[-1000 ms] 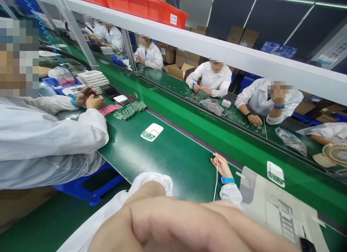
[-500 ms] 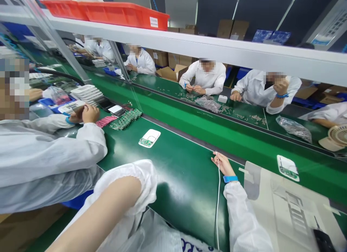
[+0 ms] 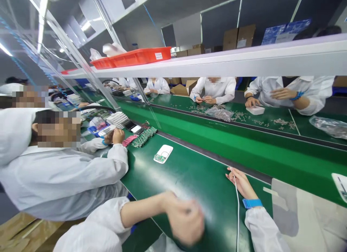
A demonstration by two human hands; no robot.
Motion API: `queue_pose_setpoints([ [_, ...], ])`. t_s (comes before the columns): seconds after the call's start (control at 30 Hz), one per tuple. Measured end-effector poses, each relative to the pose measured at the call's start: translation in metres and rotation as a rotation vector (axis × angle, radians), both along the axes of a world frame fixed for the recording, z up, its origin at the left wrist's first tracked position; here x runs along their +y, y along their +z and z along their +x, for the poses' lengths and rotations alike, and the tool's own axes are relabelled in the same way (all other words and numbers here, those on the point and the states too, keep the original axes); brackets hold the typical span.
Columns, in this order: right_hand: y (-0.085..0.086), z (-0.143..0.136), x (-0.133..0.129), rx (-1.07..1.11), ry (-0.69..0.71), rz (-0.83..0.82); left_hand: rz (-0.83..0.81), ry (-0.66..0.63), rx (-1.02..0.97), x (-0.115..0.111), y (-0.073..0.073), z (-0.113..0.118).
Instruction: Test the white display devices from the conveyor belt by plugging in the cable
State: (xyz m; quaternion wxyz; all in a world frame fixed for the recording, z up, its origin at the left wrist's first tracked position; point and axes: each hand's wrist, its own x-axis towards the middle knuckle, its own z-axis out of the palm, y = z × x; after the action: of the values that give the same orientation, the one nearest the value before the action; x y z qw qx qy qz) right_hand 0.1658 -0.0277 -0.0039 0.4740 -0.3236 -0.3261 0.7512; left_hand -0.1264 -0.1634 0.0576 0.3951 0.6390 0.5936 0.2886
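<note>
My right hand (image 3: 241, 182) pinches the end of a white cable (image 3: 238, 216) over the far part of the green work surface. From those fingers the cable hangs down toward the bottom edge of the view. Nearer to me, my left hand (image 3: 184, 220) is blurred by motion, its fingers curled closed. Whatever it may hold cannot be made out. Beyond it, to the left, a white plastic cover (image 3: 167, 151) with a green circuit board (image 3: 161, 157) lies on the surface.
A co-worker (image 3: 62, 172) sits close on my left, beside stacked green circuit boards (image 3: 145, 137). Grey matting (image 3: 300, 208) covers the bench to my right. Ahead, a white shelf (image 3: 217, 60) carries a red tray (image 3: 141, 56); people sit across the green line (image 3: 206, 136).
My left hand has come into view from below, and the left forearm has swung right. My right hand still pinches the cable. The view has tilted up and turned left.
</note>
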Motion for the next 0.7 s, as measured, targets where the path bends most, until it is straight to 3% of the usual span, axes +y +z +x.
queue_pose_setpoints([
  [0.07,-0.001,0.000,0.001,-0.006,0.005,-0.002,0.116,-0.268,0.203,0.038,0.009,-0.029],
  [0.1,-0.001,0.000,0.001,-0.005,0.008,-0.001,0.217,-0.252,0.346,0.053,0.010,-0.046],
  [0.2,0.000,0.000,0.002,0.002,0.006,-0.003,0.351,0.113,0.721,0.079,-0.005,-0.100],
  [0.27,0.002,0.000,0.002,0.010,-0.002,-0.005,0.306,0.209,0.807,0.078,-0.024,-0.124],
  [0.33,0.003,-0.001,0.002,0.015,-0.005,-0.007,0.275,0.218,0.821,0.065,-0.039,-0.130],
  [0.4,0.004,-0.001,0.001,0.022,-0.004,-0.006,0.284,0.185,0.842,0.043,-0.045,-0.119],
  [0.57,0.003,-0.002,0.001,0.042,-0.014,-0.012,0.349,-0.084,0.880,-0.040,-0.040,-0.056],
  [0.63,0.003,-0.003,0.001,0.053,-0.031,-0.017,0.393,-0.187,0.855,-0.076,-0.045,-0.035],
  [0.7,0.004,-0.004,0.001,0.059,-0.045,-0.004,0.469,-0.195,0.844,-0.105,-0.056,-0.023],
])
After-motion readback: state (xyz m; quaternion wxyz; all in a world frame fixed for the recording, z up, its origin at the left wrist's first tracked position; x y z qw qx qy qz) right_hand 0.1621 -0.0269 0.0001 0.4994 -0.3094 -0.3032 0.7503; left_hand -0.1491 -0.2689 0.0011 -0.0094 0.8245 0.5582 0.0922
